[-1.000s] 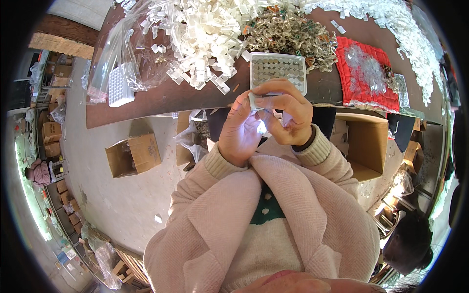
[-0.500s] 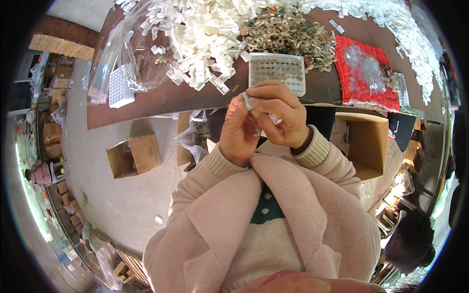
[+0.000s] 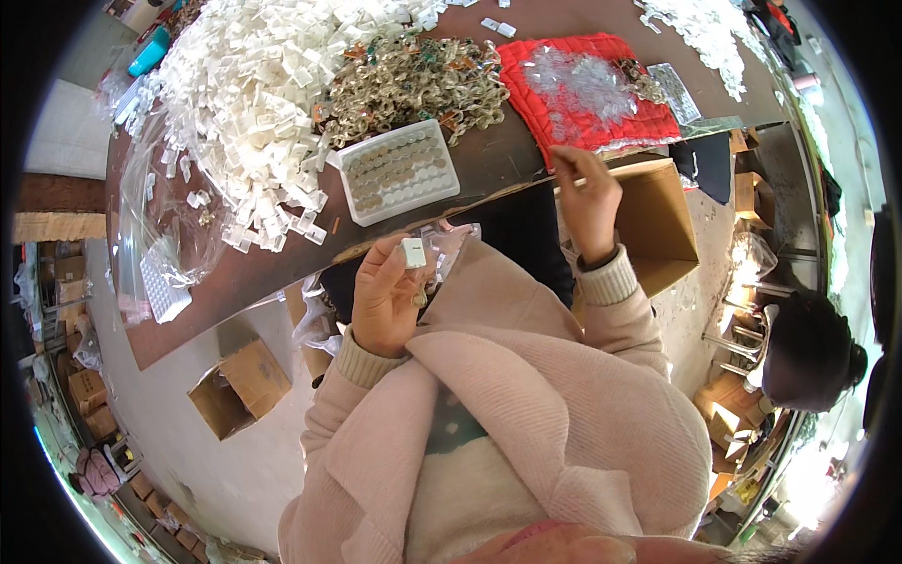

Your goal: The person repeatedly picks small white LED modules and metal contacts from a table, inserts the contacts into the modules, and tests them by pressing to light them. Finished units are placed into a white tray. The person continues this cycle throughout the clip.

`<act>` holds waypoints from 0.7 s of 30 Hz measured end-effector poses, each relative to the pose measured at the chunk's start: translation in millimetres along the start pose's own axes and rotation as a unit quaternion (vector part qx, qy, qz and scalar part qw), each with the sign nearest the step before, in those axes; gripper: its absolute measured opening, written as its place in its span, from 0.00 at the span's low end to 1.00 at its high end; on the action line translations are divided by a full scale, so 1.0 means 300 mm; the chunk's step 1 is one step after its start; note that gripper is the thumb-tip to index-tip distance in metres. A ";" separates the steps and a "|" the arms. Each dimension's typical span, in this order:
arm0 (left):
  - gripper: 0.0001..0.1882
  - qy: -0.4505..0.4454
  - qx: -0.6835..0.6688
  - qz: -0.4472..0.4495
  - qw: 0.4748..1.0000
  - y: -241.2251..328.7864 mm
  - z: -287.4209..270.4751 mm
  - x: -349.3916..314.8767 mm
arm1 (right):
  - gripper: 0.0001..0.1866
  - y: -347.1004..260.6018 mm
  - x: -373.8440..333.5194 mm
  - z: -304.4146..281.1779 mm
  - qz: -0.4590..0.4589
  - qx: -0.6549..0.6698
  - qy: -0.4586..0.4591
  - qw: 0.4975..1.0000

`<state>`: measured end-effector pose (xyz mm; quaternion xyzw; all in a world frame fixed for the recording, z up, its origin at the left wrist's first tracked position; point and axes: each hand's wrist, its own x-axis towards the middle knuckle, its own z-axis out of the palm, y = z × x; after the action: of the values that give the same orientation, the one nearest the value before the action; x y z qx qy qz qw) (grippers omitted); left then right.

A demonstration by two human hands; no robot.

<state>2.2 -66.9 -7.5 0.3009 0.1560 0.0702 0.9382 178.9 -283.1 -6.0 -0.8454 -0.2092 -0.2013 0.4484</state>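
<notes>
My left hand (image 3: 383,299) is closed in a pinch round a small white rectangular plastic piece (image 3: 413,252), held up in front of the table's near edge. A clear, shiny bit (image 3: 420,295) hangs below it by the palm; its kind is hard to make out. My right hand (image 3: 592,205) is held off to the right, its fingers loosely bent and apart at the near left corner of the red cloth (image 3: 528,105). Nothing shows in these fingers. Clear plastic pieces (image 3: 587,83) lie heaped on the cloth. Between the hands, a white tray (image 3: 449,186) holds rows of round, greyish discs.
A big heap of white plastic pieces (image 3: 254,103) covers the table's left, beside a pile of clear and brownish ring-like parts (image 3: 413,85). Clear bags and a white gridded tray (image 3: 164,282) lie at the left end. Cardboard boxes (image 3: 249,381) stand below; a person's dark head (image 3: 813,352) shows at right.
My hands, together at the small piece before, have come apart. The right has moved right to the red cloth; the left keeps the white piece. The view has turned toward the right.
</notes>
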 end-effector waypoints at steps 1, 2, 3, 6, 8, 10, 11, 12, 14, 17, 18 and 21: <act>0.11 -0.010 -0.004 -0.004 1.000 0.000 0.000 0.005 | 0.08 0.044 0.017 -0.014 0.022 -0.022 0.016 0.999; 0.11 -0.020 -0.009 -0.008 1.000 -0.001 0.001 0.009 | 0.07 0.081 0.026 -0.023 0.038 -0.032 0.008 0.999; 0.11 -0.010 -0.004 -0.009 1.000 -0.002 0.002 0.011 | 0.07 0.113 0.035 -0.029 0.061 -0.042 0.002 0.997; 0.10 -0.002 0.001 -0.012 1.000 0.001 0.010 0.015 | 0.08 0.173 0.057 -0.024 0.027 -0.065 -0.010 0.997; 0.10 -0.025 -0.013 -0.014 1.000 0.005 0.016 0.020 | 0.07 0.191 0.066 -0.021 0.002 -0.098 -0.020 0.995; 0.10 -0.027 -0.014 -0.013 0.999 0.005 0.024 0.020 | 0.06 0.200 0.073 -0.017 -0.011 -0.120 -0.030 0.992; 0.10 -0.010 -0.001 -0.015 1.000 0.005 0.027 0.020 | 0.05 0.203 0.075 -0.014 -0.016 -0.128 -0.034 0.991; 0.10 0.006 0.012 -0.016 1.000 0.003 0.029 0.020 | 0.04 0.208 0.076 -0.011 -0.022 -0.136 -0.038 0.990; 0.10 0.019 0.024 -0.018 0.999 0.001 0.030 0.023 | 0.04 0.218 0.073 0.000 -0.040 -0.170 -0.033 0.984; 0.10 0.002 0.014 -0.025 1.000 0.002 0.026 0.029 | 0.07 0.240 0.079 0.018 -0.016 -0.217 -0.031 0.975; 0.11 -0.010 0.003 -0.027 1.000 0.004 0.024 0.032 | 0.08 0.245 0.088 0.022 0.000 -0.232 -0.030 0.972; 0.11 -0.010 0.009 -0.011 1.000 0.009 0.025 0.033 | 0.08 0.237 0.127 0.025 0.048 -0.128 0.022 0.990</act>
<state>13.9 -66.5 -2.4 0.3079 0.1505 0.0555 0.9378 249.7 -306.4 -37.8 -0.9002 -0.1307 -0.2237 0.3500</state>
